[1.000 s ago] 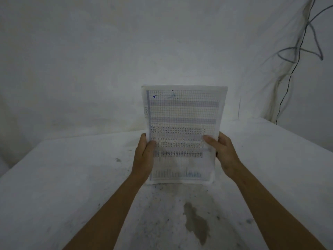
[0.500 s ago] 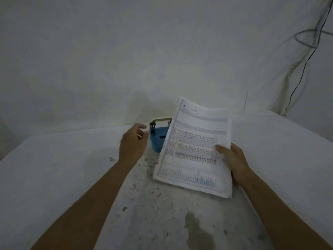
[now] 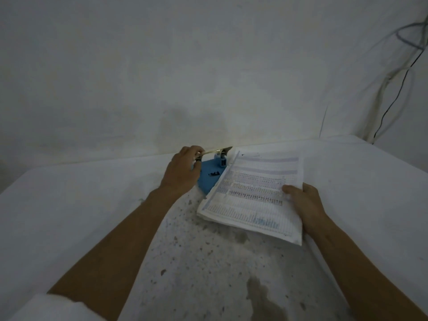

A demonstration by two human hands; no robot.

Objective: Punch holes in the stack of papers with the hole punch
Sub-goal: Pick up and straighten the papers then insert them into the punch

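Observation:
A stack of printed papers lies tilted on the white table, its left edge resting against the blue hole punch. My right hand grips the stack at its right edge, thumb on top. The hole punch stands near the back wall, with a metal lever raised above its blue base. My left hand is on the punch's left side, fingers closed around the end of the lever. The right part of the punch is hidden behind the papers.
The white table has a worn, speckled patch in the middle and a dark stain near the front. A white wall rises just behind the punch. Cables hang down the wall at the far right.
The stack went from upright in both hands to lying tilted in my right hand alone, against the punch. My left hand let go of the papers and took hold of the punch's lever.

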